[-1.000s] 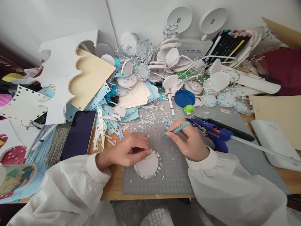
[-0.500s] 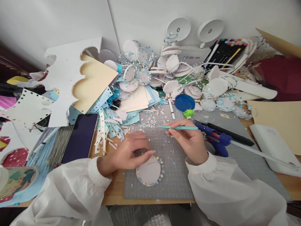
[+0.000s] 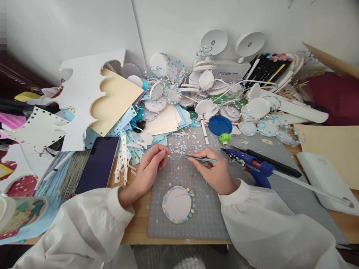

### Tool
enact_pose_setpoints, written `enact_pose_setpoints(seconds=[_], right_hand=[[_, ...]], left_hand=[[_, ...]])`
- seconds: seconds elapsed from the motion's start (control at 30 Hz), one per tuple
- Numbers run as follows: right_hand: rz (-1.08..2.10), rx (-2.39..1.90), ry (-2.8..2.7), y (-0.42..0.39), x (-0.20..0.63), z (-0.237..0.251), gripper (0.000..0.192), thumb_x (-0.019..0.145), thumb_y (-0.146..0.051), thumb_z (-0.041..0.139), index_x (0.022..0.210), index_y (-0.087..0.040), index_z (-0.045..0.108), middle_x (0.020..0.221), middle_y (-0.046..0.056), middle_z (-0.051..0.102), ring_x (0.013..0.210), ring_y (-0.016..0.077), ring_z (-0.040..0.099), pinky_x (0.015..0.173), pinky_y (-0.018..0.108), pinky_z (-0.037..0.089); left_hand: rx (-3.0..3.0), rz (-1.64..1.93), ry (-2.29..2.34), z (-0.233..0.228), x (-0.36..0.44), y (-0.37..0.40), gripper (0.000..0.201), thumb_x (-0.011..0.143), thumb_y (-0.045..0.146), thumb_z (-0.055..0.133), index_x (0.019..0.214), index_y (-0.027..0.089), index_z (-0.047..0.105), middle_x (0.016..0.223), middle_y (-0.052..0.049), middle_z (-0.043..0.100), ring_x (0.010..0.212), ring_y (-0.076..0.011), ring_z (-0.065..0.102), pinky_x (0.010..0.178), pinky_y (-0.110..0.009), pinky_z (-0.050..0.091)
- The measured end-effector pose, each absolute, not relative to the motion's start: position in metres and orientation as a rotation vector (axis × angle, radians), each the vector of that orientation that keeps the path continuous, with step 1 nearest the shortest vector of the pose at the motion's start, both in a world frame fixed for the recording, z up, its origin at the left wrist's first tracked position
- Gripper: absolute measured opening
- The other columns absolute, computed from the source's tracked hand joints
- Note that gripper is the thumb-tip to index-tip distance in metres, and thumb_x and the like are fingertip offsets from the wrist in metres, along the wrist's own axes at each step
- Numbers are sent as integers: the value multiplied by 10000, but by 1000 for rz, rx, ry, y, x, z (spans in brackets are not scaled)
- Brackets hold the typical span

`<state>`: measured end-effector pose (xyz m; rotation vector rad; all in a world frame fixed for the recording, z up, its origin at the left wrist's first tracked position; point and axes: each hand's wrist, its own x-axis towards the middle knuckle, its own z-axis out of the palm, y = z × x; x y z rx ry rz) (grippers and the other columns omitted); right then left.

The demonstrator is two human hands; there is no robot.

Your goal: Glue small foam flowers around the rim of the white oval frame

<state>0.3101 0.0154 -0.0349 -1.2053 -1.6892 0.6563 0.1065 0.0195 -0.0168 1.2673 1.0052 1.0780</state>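
Between the thumb and fingers of my right hand point(image 3: 214, 168) is a pair of teal tweezers point(image 3: 206, 159), its tip pointing left toward scattered tiny paper stars point(image 3: 181, 148). My left hand point(image 3: 153, 164) is closed beside the same stars, fingers curled and thumb against the index finger. Whatever it may hold is too small or hidden to make out. Below both hands, a white disc point(image 3: 177, 203) lies flat on the grey cutting mat point(image 3: 207, 220). Small blue and cream stars ring its edge, and neither hand touches it.
A blue glue gun point(image 3: 259, 166) lies right of my right hand. Behind are a blue lid point(image 3: 220, 125), a green cap point(image 3: 224, 138) and a white marker point(image 3: 204, 130). A phone point(image 3: 98, 162) and paper strips point(image 3: 123, 157) lie left. Star-trimmed discs point(image 3: 157, 91) pile up at the back.
My left hand has moved up and left, off the disc, and its fingers have curled. My right hand has shifted left and slightly down, bringing the tweezers to the stars.
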Motion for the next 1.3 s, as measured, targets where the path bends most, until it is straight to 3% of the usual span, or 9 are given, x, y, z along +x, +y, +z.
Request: enact_pose_setpoints(seconds=[0.37, 0.57, 0.87, 1.07, 1.3], right_hand=[[821, -1154, -1575, 14, 312, -36, 52, 829, -255, 653, 819, -206, 640, 748, 34, 680, 609, 144, 645, 559, 277, 542], [910, -1119, -1385, 11, 310, -25, 114, 794, -269, 693, 738, -205, 618, 653, -4, 605, 542, 127, 626, 494, 251, 530], [1014, -1007, -1294, 7, 309, -13, 135, 786, -262, 702, 729, -196, 600, 602, -30, 583, 504, 105, 606, 487, 240, 513], [1079, -940, -1260, 4, 309, -14, 119, 790, -254, 702, 751, -201, 603, 612, -23, 625, 497, 100, 594, 478, 240, 491], [1111, -914, -1242, 5, 309, -16, 113, 792, -238, 701, 760, -206, 597, 615, -32, 635, 497, 95, 591, 478, 238, 492]], left_hand=[[1310, 1031, 1059, -14, 109, 17, 98, 916, 243, 454, 927, 169, 517, 631, 46, 399, 577, -104, 369, 560, -238, 284], [1472, 933, 1070, -17, 108, 16, 150, 900, 280, 520, 997, 165, 519, 656, 46, 419, 572, -98, 382, 526, -218, 304], [1760, 851, 1039, -15, 110, 16, 234, 845, 266, 625, 1035, 131, 609, 592, 77, 334, 518, -71, 309, 494, -198, 275], [1792, 839, 999, -21, 109, 16, 283, 827, 285, 662, 1066, 134, 642, 556, 80, 354, 500, -68, 308, 469, -189, 275], [1834, 860, 994, -21, 110, 15, 170, 853, 283, 629, 875, 139, 715, 690, -22, 635, 502, -70, 394, 446, -185, 303]])
